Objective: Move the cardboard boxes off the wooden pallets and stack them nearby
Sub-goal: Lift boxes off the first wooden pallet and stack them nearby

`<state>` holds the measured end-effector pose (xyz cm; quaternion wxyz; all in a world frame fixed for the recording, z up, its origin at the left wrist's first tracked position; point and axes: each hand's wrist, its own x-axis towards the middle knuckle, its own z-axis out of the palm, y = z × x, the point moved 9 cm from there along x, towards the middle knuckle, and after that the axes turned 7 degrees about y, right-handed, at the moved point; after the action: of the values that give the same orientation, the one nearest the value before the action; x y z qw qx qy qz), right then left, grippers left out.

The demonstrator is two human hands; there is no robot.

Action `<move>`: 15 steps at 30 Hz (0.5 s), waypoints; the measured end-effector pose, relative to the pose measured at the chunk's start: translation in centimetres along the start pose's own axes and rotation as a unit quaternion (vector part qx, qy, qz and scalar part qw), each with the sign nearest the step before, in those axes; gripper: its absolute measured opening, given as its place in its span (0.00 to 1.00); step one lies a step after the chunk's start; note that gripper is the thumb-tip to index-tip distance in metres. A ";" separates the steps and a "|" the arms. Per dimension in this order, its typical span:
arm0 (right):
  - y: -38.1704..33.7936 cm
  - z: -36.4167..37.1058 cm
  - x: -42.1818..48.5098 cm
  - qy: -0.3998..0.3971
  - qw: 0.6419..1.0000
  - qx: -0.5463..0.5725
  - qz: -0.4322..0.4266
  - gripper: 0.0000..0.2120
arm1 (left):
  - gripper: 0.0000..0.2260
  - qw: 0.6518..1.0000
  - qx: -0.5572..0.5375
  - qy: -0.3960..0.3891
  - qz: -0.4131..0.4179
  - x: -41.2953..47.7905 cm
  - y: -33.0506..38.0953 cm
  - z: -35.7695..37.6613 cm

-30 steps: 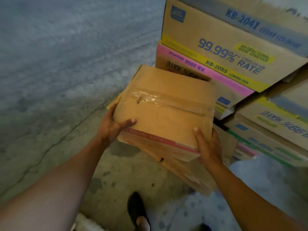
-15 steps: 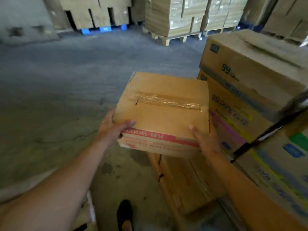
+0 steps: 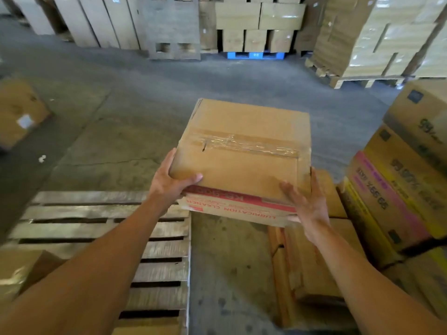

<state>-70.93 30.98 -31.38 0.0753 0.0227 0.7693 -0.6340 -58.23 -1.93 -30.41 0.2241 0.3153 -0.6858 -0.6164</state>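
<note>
The left hand [image 3: 169, 183] and right hand [image 3: 308, 205] grip the cardboard box [image 3: 244, 151] at its near corners. It is above the floor [image 3: 227, 267], beside a wooden pallet [image 3: 101, 226].

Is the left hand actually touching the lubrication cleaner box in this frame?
Touching. The head view shows the left hand holding the lubrication cleaner box at its near left corner, with the thumb laid on the top face and no gap.
</note>
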 end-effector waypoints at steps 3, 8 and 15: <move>1.1 5.1 -3.3 -0.037 0.999 0.005 0.000 0.55 | 0.43 0.999 -0.021 0.023 -0.012 -2.2 -1.7 -6.9; 2.5 16.1 -11.9 -0.074 0.997 0.004 0.003 0.49 | 0.40 0.996 -0.040 0.074 -0.015 -4.8 -6.7 -21.0; 11.1 30.1 -23.0 -0.081 0.994 -0.076 0.004 0.51 | 0.49 0.996 -0.014 0.064 -0.063 -5.8 -19.0 -37.6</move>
<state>-44.10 5.03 -44.42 0.1410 -0.0314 0.8067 -0.5730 -25.05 -25.07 -43.49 0.2326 0.3932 -0.6405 -0.6173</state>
